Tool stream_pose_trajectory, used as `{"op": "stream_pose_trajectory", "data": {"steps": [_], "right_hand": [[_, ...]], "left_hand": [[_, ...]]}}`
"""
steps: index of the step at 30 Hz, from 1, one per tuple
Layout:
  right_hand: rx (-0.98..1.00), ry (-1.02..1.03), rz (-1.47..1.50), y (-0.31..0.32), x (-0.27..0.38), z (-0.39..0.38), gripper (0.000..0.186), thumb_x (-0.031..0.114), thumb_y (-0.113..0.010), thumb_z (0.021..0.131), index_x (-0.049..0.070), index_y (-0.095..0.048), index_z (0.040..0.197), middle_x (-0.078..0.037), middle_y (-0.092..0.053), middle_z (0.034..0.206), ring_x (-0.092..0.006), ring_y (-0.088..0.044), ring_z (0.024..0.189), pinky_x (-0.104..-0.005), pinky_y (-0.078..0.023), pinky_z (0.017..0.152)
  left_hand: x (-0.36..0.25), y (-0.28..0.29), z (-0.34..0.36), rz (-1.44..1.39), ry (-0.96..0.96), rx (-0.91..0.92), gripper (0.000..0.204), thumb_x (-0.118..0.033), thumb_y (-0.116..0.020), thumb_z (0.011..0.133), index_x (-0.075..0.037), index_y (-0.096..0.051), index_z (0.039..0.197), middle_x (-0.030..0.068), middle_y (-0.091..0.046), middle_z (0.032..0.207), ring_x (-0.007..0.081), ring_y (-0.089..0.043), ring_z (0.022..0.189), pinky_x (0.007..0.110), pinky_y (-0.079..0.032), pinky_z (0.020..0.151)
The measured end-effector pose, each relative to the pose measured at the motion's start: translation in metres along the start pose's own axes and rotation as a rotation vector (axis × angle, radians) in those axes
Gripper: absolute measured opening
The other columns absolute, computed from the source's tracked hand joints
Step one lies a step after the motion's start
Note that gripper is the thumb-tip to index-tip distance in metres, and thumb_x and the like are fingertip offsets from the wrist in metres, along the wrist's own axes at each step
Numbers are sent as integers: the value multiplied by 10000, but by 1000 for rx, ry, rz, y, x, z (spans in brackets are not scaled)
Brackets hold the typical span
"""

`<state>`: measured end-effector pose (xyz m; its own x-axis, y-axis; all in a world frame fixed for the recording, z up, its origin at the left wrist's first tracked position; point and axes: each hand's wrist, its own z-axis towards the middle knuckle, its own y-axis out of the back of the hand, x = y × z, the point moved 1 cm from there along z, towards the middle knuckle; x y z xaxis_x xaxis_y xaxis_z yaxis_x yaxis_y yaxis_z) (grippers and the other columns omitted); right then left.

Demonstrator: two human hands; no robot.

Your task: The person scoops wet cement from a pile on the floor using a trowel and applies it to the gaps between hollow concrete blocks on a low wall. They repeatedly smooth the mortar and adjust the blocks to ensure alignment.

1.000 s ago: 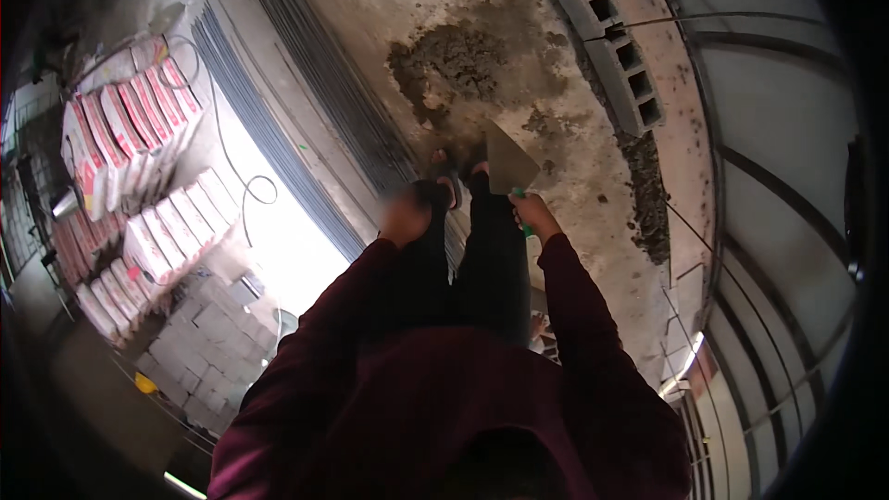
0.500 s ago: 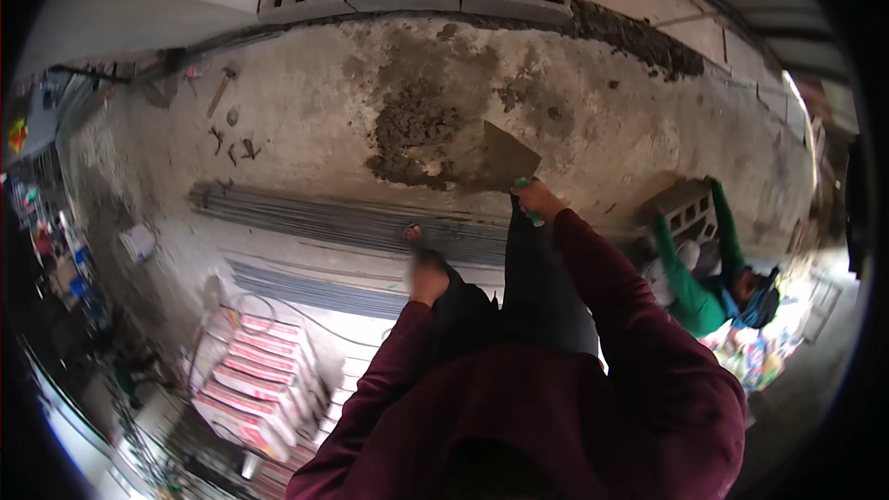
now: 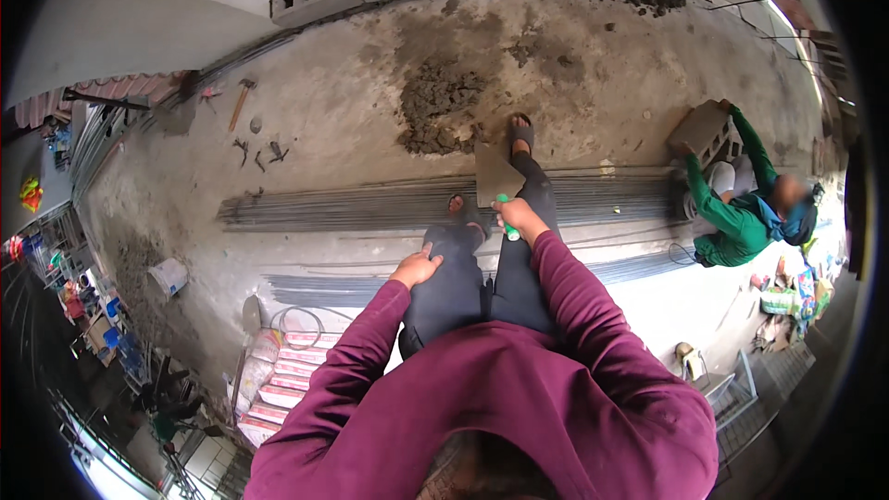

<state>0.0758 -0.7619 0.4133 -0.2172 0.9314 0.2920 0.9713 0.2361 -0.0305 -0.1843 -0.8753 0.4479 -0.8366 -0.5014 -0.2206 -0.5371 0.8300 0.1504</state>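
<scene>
Trowel (image 3: 495,178): green handle (image 3: 511,233) gripped in closed right hand (image 3: 519,216).
Left hand (image 3: 419,267): partly open, resting on left leg (image 3: 446,294).
White bucket (image 3: 168,276): contents too small to tell.

— How does the trowel (image 3: 497,174) change its place?
— Compared with half a second ago, the right hand (image 3: 520,217) holds its blade nearer to the body: no longer directly beside the mortar heap (image 3: 435,106), but at its near right.
— And the right foot (image 3: 521,136)?
— It comes out of hiding, to the right of the heap.
— Anything since one second ago?
— Yes, a co-worker in green (image 3: 745,222) is now visible, well right of the heap, holding a hollow block (image 3: 701,130).
</scene>
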Motion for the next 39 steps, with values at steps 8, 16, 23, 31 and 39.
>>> {"op": "stream_pose_trajectory", "data": {"steps": [8, 16, 23, 31, 39], "right_hand": [[45, 82, -284, -26, -3, -41, 329, 270, -626, 857, -32, -605, 728, -92, -595, 624, -182, -552, 503, -334, -427, 464], [-41, -34, -196, 7, -31, -14, 290, 247, -615, 867, -13, -589, 742, -88, -579, 623, -194, -553, 501, -347, -451, 460], [-72, -80, -26, 39, -19, 0, 262, 235, -604, 871, -9, -589, 778, -79, -580, 630, -189, -561, 501, -346, -454, 468], [-49, -36, -99, 64, 15, 43, 358, 316, -572, 915, -21, -565, 795, -111, -577, 616, -203, -588, 506, -361, -468, 473], [-168, 489, -572, 82, 31, 168, 317, 231, -623, 809, -43, -560, 953, -301, -614, 833, -479, -592, 829, -489, -475, 690]], "left_hand": [[-15, -34, -24, 188, 31, 127, 816, -581, -391, 913, -11, -209, 1469, 258, -495, 1323, 381, -468, 1248, 423, -366, 1043], [-35, -31, -19, 207, 49, 166, 849, -605, -421, 896, -27, -199, 1477, 232, -477, 1357, 356, -439, 1284, 413, -354, 1061], [-54, -30, -1, 232, 91, 143, 794, -553, -406, 922, -20, -203, 1475, 238, -483, 1349, 352, -453, 1271, 405, -358, 1059], [-105, 12, 3, 140, 324, -188, 827, -496, -570, 838, -49, -258, 1460, 226, -433, 1359, 385, -429, 1258, 481, -391, 1016], [-51, 26, 121, 36, -32, -571, 553, -320, -625, 784, -4, -530, 1228, 202, -566, 1176, 352, -532, 1122, 486, -462, 893]]}}
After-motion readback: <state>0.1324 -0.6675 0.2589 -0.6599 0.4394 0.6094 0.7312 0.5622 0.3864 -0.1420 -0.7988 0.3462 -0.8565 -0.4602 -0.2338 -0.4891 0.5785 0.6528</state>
